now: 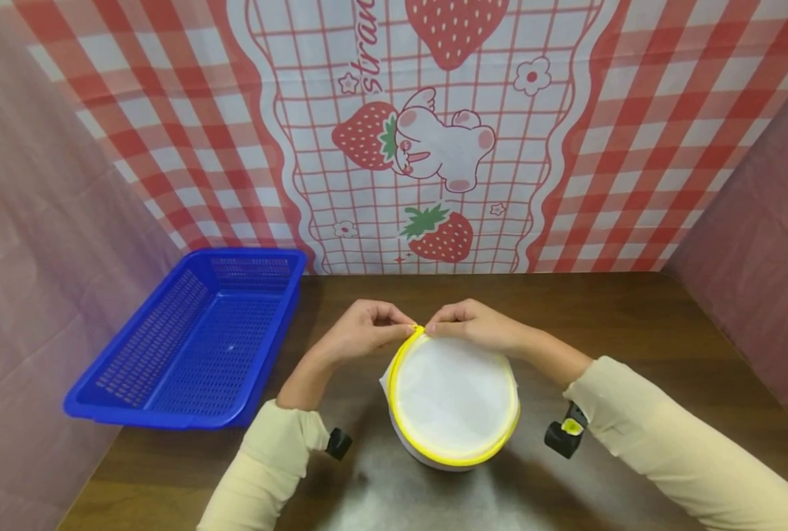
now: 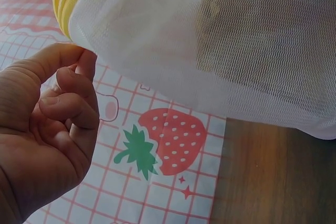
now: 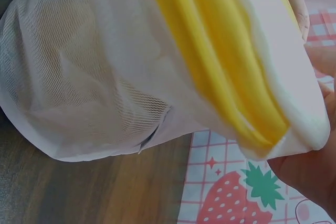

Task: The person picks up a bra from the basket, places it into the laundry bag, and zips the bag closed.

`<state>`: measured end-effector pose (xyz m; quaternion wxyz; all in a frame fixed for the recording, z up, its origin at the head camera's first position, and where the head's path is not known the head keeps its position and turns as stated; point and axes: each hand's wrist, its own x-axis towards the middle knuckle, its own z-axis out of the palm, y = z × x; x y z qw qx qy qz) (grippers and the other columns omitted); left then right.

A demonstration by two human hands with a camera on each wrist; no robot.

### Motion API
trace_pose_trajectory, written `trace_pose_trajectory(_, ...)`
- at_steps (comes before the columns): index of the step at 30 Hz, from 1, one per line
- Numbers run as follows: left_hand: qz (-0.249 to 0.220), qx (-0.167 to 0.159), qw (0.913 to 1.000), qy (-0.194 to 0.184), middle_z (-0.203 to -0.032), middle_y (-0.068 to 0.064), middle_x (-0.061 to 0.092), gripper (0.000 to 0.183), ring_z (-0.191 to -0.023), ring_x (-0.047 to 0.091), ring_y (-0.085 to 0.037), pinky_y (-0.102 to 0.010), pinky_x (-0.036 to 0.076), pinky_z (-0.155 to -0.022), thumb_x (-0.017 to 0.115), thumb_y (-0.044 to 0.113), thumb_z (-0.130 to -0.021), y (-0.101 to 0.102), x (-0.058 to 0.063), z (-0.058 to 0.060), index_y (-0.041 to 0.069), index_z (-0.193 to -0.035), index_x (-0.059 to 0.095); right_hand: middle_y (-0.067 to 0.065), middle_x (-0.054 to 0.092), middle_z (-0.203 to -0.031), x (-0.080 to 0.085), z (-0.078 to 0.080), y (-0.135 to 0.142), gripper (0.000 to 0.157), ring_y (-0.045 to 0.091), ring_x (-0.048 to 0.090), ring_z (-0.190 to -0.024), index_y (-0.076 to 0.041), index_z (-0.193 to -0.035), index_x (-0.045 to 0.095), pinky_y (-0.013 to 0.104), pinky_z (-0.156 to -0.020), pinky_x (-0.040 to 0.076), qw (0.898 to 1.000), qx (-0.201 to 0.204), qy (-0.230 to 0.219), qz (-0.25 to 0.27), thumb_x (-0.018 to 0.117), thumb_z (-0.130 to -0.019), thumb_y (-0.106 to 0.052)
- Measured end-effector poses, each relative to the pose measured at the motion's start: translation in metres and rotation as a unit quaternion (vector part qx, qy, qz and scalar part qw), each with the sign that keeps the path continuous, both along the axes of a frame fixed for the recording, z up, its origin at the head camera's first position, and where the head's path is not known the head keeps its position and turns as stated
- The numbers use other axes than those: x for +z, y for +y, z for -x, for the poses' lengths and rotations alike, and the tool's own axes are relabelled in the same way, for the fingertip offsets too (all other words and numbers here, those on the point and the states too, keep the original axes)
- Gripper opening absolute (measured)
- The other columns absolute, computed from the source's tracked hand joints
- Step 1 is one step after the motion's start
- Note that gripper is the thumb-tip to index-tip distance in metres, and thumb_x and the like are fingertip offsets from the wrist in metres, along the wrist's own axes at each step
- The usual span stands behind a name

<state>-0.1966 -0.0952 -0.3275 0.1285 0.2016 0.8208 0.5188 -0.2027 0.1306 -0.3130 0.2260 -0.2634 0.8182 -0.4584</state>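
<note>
A round white mesh laundry bag (image 1: 457,398) stands on the table, its flat lid ringed by a yellow zipper (image 1: 457,462). At the far edge of the lid, my left hand (image 1: 361,332) pinches the yellow zipper between thumb and forefinger; its other fingers are curled in the left wrist view. Close beside it, my right hand (image 1: 483,326) pinches the rim of the bag next to the zipper. The right wrist view shows the bag's side (image 3: 68,77) wrinkled, and the bag hides part of the right hand there. The zipper pull is too small to make out.
A blue plastic basket (image 1: 231,346) with slotted walls stands left of the bag. Behind the dark wooden table (image 1: 600,310) hangs a red-and-white strawberry cloth (image 1: 434,184). Pink cloth (image 1: 766,192) lines the sides. Small black cameras (image 1: 339,444) sit at both wrists.
</note>
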Motion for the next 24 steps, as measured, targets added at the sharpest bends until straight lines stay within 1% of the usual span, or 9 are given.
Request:
trace_pose_trajectory(6,0.005,0.009,0.9999,0.0,-0.069,-0.01,0.056,0.018,-0.054,0.041,-0.012,-0.021,0.037,-0.05,0.065,0.02,-0.088,0.0021,0.0018,-0.0001,0.005,-0.097,0.071,0.01,0.066,-0.1,0.0015,-0.0004,-0.0024,0.027,0.014,0.06,-0.076,-0.004,-0.109,0.066,0.028,-0.068,0.052,1.0,0.012,0.008,0.005,0.053,-0.095,-0.022)
trace_pose_trajectory(7,0.005,0.011,0.9999,0.0,-0.07,-0.011,0.057,0.019,-0.054,0.042,-0.012,-0.021,0.037,-0.051,0.065,0.02,-0.088,0.0022,0.0021,-0.0004,0.005,-0.097,0.071,0.01,0.066,-0.1,0.0012,-0.0003,-0.0026,0.026,0.014,0.06,-0.076,-0.004,-0.109,0.066,0.028,-0.068,0.052,1.0,0.011,0.01,0.005,0.053,-0.095,-0.022)
trace_pose_trajectory(13,0.003,0.016,0.9998,0.011,-0.078,-0.008,0.065,0.019,-0.059,0.046,-0.014,-0.023,0.041,-0.054,0.066,0.02,-0.087,0.0012,0.0011,-0.0006,0.005,-0.098,0.071,0.01,0.066,-0.101,0.0009,0.0003,-0.0024,0.026,0.013,0.058,-0.077,-0.003,-0.106,0.069,0.026,-0.065,0.052,0.999,-0.009,0.037,-0.002,0.054,-0.094,-0.021)
trace_pose_trajectory(15,0.0,0.015,0.9998,0.013,-0.079,-0.01,0.065,0.019,-0.059,0.046,-0.014,-0.023,0.041,-0.054,0.066,0.02,-0.087,0.0004,0.0003,-0.0002,0.005,-0.098,0.071,0.01,0.065,-0.101,0.0013,0.0003,-0.0028,0.026,0.013,0.059,-0.078,-0.004,-0.106,0.069,0.026,-0.065,0.052,0.999,-0.014,0.038,-0.006,0.055,-0.094,-0.022)
trace_pose_trajectory(16,-0.001,0.014,0.9998,0.013,-0.078,-0.013,0.064,0.019,-0.058,0.045,-0.014,-0.023,0.04,-0.053,0.066,0.02,-0.087,-0.0001,0.0,0.0,0.005,-0.098,0.071,0.01,0.065,-0.101,0.0012,0.0004,-0.0031,0.026,0.013,0.059,-0.078,-0.005,-0.106,0.069,0.027,-0.066,0.052,0.999,-0.016,0.036,-0.007,0.055,-0.094,-0.022)
trace_pose_trajectory(19,-0.006,0.011,0.9998,0.014,-0.075,-0.013,0.062,0.019,-0.055,0.043,-0.013,-0.021,0.038,-0.051,0.067,0.02,-0.087,-0.0016,-0.0006,0.0001,0.005,-0.097,0.071,0.009,0.065,-0.1,0.0009,0.0009,-0.0026,0.027,0.014,0.06,-0.076,-0.005,-0.106,0.07,0.027,-0.065,0.053,0.999,-0.027,0.034,-0.012,0.055,-0.094,-0.023)
trace_pose_trajectory(24,-0.007,0.011,0.9998,0.016,-0.068,-0.005,0.057,0.018,-0.053,0.041,-0.011,-0.021,0.037,-0.049,0.067,0.019,-0.087,-0.004,-0.0009,-0.0002,0.004,-0.095,0.071,0.011,0.066,-0.097,-0.0015,0.0018,-0.0004,0.028,0.013,0.06,-0.07,-0.002,-0.106,0.069,0.028,-0.062,0.053,0.999,-0.042,0.027,-0.015,0.055,-0.094,-0.024)
